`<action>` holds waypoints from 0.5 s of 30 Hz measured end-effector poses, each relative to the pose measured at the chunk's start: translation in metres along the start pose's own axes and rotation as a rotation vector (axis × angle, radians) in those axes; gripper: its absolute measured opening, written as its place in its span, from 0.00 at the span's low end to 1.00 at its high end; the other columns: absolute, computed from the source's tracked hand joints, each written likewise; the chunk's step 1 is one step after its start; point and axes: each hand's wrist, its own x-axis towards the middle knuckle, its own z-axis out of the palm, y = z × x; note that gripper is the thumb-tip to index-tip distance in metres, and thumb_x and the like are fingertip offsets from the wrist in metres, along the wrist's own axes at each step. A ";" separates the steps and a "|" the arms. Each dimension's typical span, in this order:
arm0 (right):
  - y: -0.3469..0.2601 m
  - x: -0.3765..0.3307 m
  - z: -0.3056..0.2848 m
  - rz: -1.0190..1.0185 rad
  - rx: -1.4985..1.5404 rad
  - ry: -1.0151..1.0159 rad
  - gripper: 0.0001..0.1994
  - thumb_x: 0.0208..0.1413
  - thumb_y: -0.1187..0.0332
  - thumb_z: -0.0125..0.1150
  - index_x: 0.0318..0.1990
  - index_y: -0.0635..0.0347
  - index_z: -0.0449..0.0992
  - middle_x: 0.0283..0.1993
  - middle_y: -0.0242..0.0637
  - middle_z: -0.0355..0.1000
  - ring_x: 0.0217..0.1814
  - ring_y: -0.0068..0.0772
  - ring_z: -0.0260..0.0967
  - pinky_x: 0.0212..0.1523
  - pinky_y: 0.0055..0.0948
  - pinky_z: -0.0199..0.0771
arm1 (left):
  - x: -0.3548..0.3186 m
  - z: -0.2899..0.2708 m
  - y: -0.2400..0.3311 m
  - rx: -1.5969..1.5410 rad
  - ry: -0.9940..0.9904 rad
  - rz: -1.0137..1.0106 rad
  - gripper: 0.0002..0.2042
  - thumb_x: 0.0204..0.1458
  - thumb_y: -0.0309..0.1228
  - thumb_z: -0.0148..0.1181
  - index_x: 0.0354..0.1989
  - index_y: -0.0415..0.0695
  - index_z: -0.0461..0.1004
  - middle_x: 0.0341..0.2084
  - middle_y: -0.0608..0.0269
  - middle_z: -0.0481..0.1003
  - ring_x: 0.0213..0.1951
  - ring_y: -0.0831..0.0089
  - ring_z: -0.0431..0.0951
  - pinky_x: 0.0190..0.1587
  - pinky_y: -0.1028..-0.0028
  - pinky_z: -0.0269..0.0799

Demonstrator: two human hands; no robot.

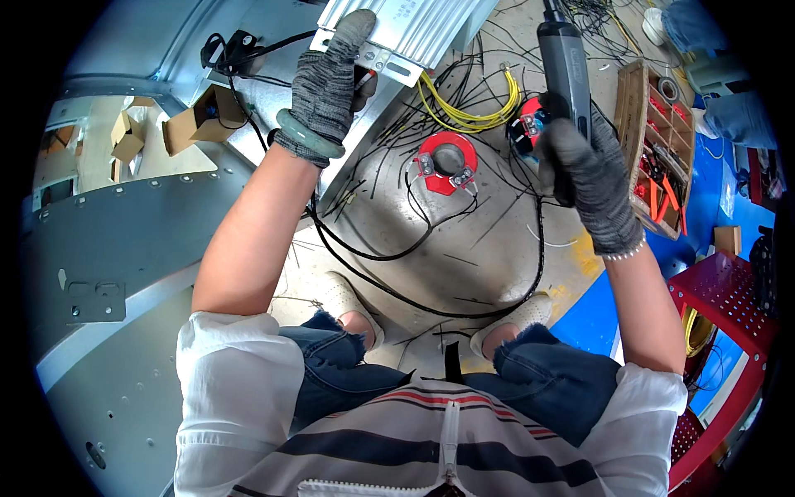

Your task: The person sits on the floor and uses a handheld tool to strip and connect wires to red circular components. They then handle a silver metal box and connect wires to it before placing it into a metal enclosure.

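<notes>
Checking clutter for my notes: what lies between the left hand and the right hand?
In the head view, a red ring-shaped part, yellow cables and scattered black wires show on the floor between the left hand and right hand.

Cool, bright light across the workspace, glare whitening the silver metal housing [406,31] at upper centre, soft shadow dulling the floor [377,217] mid-frame, slight blur on the right grip [598,186], straight edges bowed by fisheye distortion, corners lost to black.
</notes>
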 end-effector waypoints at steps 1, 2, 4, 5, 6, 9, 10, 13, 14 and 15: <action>0.000 -0.003 0.003 0.023 0.129 -0.016 0.16 0.53 0.56 0.55 0.36 0.61 0.70 0.21 0.32 0.69 0.17 0.21 0.65 0.18 0.20 0.65 | -0.002 0.015 0.008 0.022 0.064 -0.001 0.17 0.49 0.46 0.56 0.37 0.44 0.71 0.18 0.75 0.69 0.15 0.89 0.61 0.16 0.86 0.53; -0.009 -0.006 0.001 0.164 0.255 -0.089 0.17 0.56 0.53 0.49 0.37 0.61 0.70 0.21 0.33 0.68 0.18 0.22 0.65 0.18 0.20 0.65 | -0.003 0.026 0.015 0.046 0.129 -0.001 0.18 0.49 0.48 0.55 0.38 0.45 0.71 0.18 0.75 0.69 0.14 0.89 0.60 0.14 0.86 0.51; -0.019 -0.015 -0.009 0.219 0.194 -0.237 0.19 0.57 0.53 0.49 0.41 0.62 0.68 0.23 0.34 0.69 0.19 0.22 0.65 0.19 0.20 0.64 | -0.004 0.012 0.015 0.137 0.089 0.048 0.19 0.50 0.47 0.53 0.40 0.45 0.71 0.17 0.76 0.68 0.13 0.90 0.59 0.13 0.86 0.49; -0.021 -0.021 -0.008 0.256 0.205 -0.261 0.19 0.57 0.54 0.49 0.43 0.63 0.68 0.23 0.34 0.69 0.18 0.21 0.65 0.20 0.20 0.65 | -0.002 0.006 0.008 0.175 0.107 0.117 0.17 0.50 0.47 0.53 0.37 0.45 0.71 0.16 0.76 0.67 0.14 0.89 0.59 0.15 0.85 0.51; -0.018 -0.027 -0.009 0.166 0.101 -0.278 0.21 0.57 0.56 0.51 0.50 0.63 0.66 0.24 0.35 0.69 0.18 0.21 0.64 0.20 0.21 0.65 | 0.000 0.005 0.005 0.199 0.116 0.110 0.16 0.50 0.47 0.53 0.34 0.46 0.71 0.15 0.75 0.66 0.14 0.88 0.59 0.15 0.84 0.52; -0.030 -0.030 -0.006 0.323 -0.004 -0.446 0.24 0.57 0.59 0.52 0.56 0.65 0.60 0.24 0.34 0.69 0.18 0.18 0.64 0.18 0.19 0.64 | 0.002 0.003 -0.003 0.257 0.225 0.066 0.16 0.49 0.49 0.54 0.27 0.47 0.71 0.15 0.75 0.65 0.16 0.85 0.61 0.17 0.81 0.54; -0.029 -0.030 -0.001 0.332 -0.009 -0.431 0.24 0.57 0.58 0.51 0.56 0.65 0.61 0.24 0.34 0.68 0.18 0.17 0.64 0.18 0.18 0.64 | 0.004 0.002 -0.006 0.287 0.234 0.073 0.17 0.48 0.50 0.54 0.27 0.47 0.71 0.15 0.75 0.65 0.16 0.85 0.61 0.17 0.81 0.54; -0.026 -0.030 0.008 0.360 -0.026 -0.400 0.25 0.57 0.57 0.51 0.56 0.65 0.61 0.23 0.32 0.67 0.18 0.16 0.63 0.17 0.17 0.63 | 0.003 0.002 -0.007 0.320 0.232 0.133 0.19 0.48 0.52 0.55 0.29 0.46 0.72 0.15 0.74 0.66 0.17 0.85 0.62 0.18 0.81 0.54; -0.025 -0.029 0.009 0.367 -0.033 -0.400 0.25 0.57 0.57 0.51 0.56 0.65 0.61 0.23 0.32 0.67 0.18 0.16 0.63 0.17 0.17 0.63 | 0.003 0.003 -0.007 0.321 0.225 0.160 0.20 0.48 0.52 0.55 0.30 0.45 0.73 0.15 0.74 0.66 0.17 0.85 0.62 0.18 0.81 0.54; -0.025 -0.028 0.010 0.376 -0.046 -0.396 0.25 0.57 0.57 0.50 0.56 0.66 0.61 0.23 0.32 0.67 0.18 0.16 0.63 0.17 0.17 0.63 | 0.005 0.016 -0.007 0.366 0.373 0.212 0.20 0.48 0.52 0.55 0.30 0.45 0.73 0.15 0.74 0.66 0.17 0.85 0.61 0.19 0.81 0.54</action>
